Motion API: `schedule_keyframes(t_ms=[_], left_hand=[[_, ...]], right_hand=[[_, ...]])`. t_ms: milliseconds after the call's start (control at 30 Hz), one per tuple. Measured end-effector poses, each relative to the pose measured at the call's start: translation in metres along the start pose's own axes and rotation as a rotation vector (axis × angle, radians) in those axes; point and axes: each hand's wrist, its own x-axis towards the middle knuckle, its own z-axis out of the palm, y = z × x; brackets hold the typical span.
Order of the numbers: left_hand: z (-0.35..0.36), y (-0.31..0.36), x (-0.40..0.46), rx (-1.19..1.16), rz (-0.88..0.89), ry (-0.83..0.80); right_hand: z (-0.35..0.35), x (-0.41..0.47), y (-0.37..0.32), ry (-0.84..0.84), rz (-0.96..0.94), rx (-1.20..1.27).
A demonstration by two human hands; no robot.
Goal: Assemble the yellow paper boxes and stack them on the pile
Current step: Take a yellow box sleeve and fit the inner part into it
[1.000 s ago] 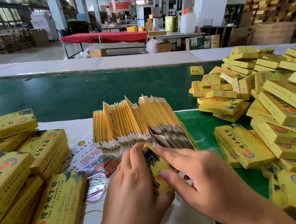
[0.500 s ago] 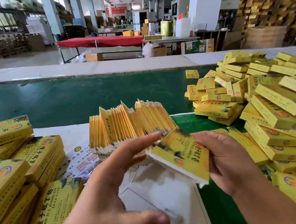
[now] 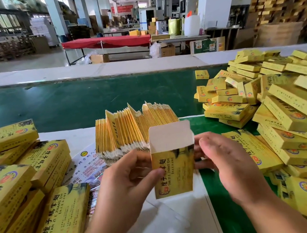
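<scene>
right fingers (image 3: 199, 152) hidden behind box (image 3: 173, 170)

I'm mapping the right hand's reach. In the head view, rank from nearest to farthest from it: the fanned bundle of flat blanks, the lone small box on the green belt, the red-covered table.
1. Fanned bundle of flat blanks: just beyond the right hand, to its left.
2. Lone small box: farther out on the green belt.
3. Red-covered table: far background, beyond the belt.

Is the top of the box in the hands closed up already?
No, the box held between the left hand and right hand has its white top flap standing up, open.
</scene>
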Motion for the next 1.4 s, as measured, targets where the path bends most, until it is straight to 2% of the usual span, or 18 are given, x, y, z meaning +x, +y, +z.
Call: schedule_keyframes(t_ms=[100, 200, 367, 667, 900, 1233, 1400], left_hand=[[0.004, -0.009, 0.001, 0.061, -0.038, 0.002], [0.008, -0.015, 0.001, 0.097, -0.03, 0.036], [0.009, -0.014, -0.001, -0.016, 0.101, 0.123], [0.001, -0.015, 0.003, 0.019, 0.149, 0.033], [-0.003, -0.014, 0.007, 0.071, 0.192, -0.039], [-0.002, -0.011, 0.006, 0.157, 0.292, -0.119], [-0.008, -0.012, 0.008, 0.136, 0.247, -0.142]], right_hand=[[0.0, -0.001, 0.006, -0.003, -0.095, -0.108], [0.003, 0.0, 0.012, 0.002, -0.047, -0.153], [0.001, 0.001, 0.014, -0.007, -0.065, -0.12], [0.009, -0.001, 0.022, 0.105, -0.17, -0.154], [0.006, 0.001, 0.024, 0.072, -0.238, -0.257], [0.0, 0.001, 0.017, -0.019, -0.205, -0.378], [-0.001, 0.0, 0.016, -0.031, -0.206, -0.411]])
